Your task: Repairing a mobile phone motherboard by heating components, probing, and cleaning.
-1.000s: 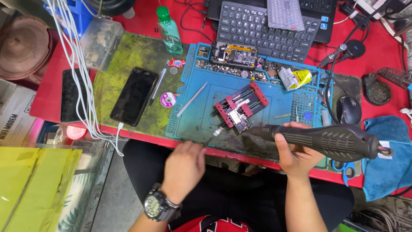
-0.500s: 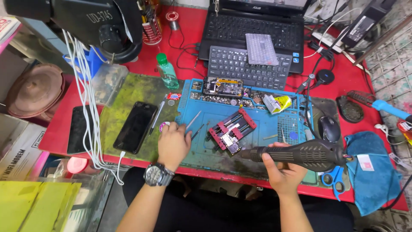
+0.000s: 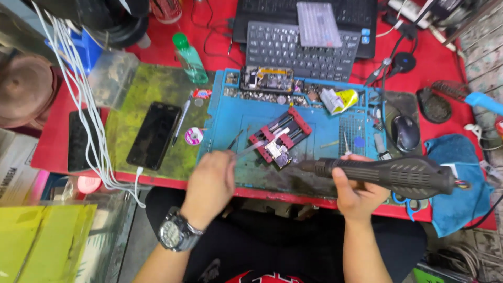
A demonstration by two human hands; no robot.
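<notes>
While held: one tweezers [image 3: 251, 149], one hot-air handle [image 3: 387, 173]

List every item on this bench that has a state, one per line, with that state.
left hand: gripping tweezers, tips toward the red clamp
right hand: holding the black hot-air handle, nozzle pointing left
red clamp: holding a small circuit board
black phone: screen dark, lying flat on the green mat
green bottle: capped, lying tilted
mouse: resting untouched
</notes>
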